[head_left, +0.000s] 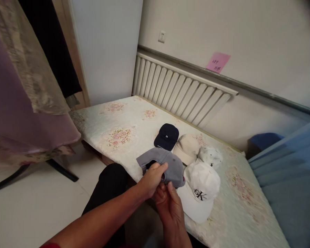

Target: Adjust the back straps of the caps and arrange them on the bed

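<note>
My left hand [152, 179] grips the back opening of a grey baseball cap [167, 163], fingers curled over its rim. My right hand [169, 199] pinches the same cap from below, near its strap. The grey cap is held just above the near edge of a floral mattress [124, 120]. A white cap with black letters [200, 189] lies right beside it. Behind are a navy cap [166, 136], a beige cap [187, 146] and a small pale patterned cap [210, 155].
A white radiator [181, 91] runs along the wall behind the mattress. Blue fabric [286, 172] lies at the right. A purple cloth hangs over a stand [23, 103] at the left above the white floor. My dark-trousered knee [111, 182] is against the mattress edge.
</note>
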Tool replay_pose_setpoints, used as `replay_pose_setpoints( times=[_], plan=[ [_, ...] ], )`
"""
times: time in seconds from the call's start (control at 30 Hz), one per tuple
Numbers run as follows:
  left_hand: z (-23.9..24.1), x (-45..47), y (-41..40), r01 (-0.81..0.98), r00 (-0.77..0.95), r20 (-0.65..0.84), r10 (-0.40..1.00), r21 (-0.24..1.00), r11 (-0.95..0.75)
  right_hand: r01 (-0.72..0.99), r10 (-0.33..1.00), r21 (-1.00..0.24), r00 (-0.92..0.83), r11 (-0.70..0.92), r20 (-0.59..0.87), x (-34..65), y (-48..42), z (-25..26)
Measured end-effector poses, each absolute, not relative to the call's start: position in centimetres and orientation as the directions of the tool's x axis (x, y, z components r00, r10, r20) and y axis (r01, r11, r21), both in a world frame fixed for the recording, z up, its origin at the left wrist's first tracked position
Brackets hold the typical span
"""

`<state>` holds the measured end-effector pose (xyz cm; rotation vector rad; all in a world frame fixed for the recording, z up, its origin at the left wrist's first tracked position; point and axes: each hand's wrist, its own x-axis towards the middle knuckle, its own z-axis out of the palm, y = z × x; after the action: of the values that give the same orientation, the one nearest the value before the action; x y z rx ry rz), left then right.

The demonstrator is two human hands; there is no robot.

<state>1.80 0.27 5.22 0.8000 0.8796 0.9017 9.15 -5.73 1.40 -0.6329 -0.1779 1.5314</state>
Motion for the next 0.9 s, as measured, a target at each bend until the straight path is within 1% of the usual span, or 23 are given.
replay_pose_setpoints(
  times=[0.13, 0.2, 0.27, 0.37, 0.43, 0.53, 0.57, 0.63, 0.73, 0.8, 0.87, 0.9],
  plan=[
    [5.3, 1.8, 0.3, -0.230, 0.335, -0.342, 0.878, 0.874, 0.428, -0.826, 0.973, -0.551, 0.014, -0.119, -0.231, 9.3, -5.3, 1.9],
    [5.5, 1.6, 0.2, -0.201, 0.356, -0.332, 0.874, 0.886, 0.419, -0.803, 0.976, -0.584, 0.009, -0.122, -0.216, 9.4, -5.1, 2.2],
    [5.6, 1.3, 0.2, -0.184, 0.381, -0.232, 0.895, 0.930, 0.319, -0.792, 0.978, -0.601, 0.025, -0.107, -0.207, 9.6, -4.9, 2.5],
    [5.7, 0.3, -0.3, -0.134, 0.394, -0.038, 0.918, 0.986, 0.098, -0.787, 0.976, -0.613, 0.076, -0.065, -0.202, 10.1, -4.6, 2.7],
    [5.4, -0.6, -0.9, -0.058, 0.404, 0.016, 0.915, 0.998, 0.008, -0.786, 0.973, -0.616, 0.107, -0.042, -0.202, 10.4, -4.4, 2.7],
    [4.3, -2.2, -1.9, 0.027, 0.411, 0.056, 0.910, 0.997, -0.073, -0.787, 0.969, -0.616, 0.140, -0.017, -0.205, 10.6, -4.2, 2.7],
    [3.8, -2.8, -2.1, 0.030, 0.382, 0.057, 0.922, 0.997, -0.074, -0.788, 0.969, -0.615, 0.141, -0.015, -0.204, 10.7, -4.2, 2.6],
    [2.8, -3.9, -2.2, 0.041, 0.270, 0.053, 0.961, 0.997, -0.066, -0.789, 0.970, -0.614, 0.139, -0.012, -0.198, 10.8, -4.2, 2.6],
    [1.4, -5.4, -1.4, 0.084, 0.054, 0.058, 0.997, 0.994, -0.063, -0.787, 0.971, -0.617, 0.142, -0.007, -0.192, 10.9, -4.2, 2.5],
    [0.7, -6.0, -0.7, 0.102, -0.082, 0.093, 0.992, 0.991, -0.085, -0.788, 0.969, -0.615, 0.154, 0.003, -0.193, 11.0, -4.2, 2.4],
    [0.1, -6.3, 0.0, 0.160, -0.158, 0.132, 0.978, 0.981, -0.107, -0.790, 0.967, -0.612, 0.167, 0.013, -0.194, 11.1, -4.2, 2.4],
    [-0.2, -6.3, 0.2, 0.203, -0.157, 0.150, 0.976, 0.972, -0.117, -0.791, 0.966, -0.612, 0.171, 0.016, -0.196, 11.1, -4.2, 2.4]
  ],
)
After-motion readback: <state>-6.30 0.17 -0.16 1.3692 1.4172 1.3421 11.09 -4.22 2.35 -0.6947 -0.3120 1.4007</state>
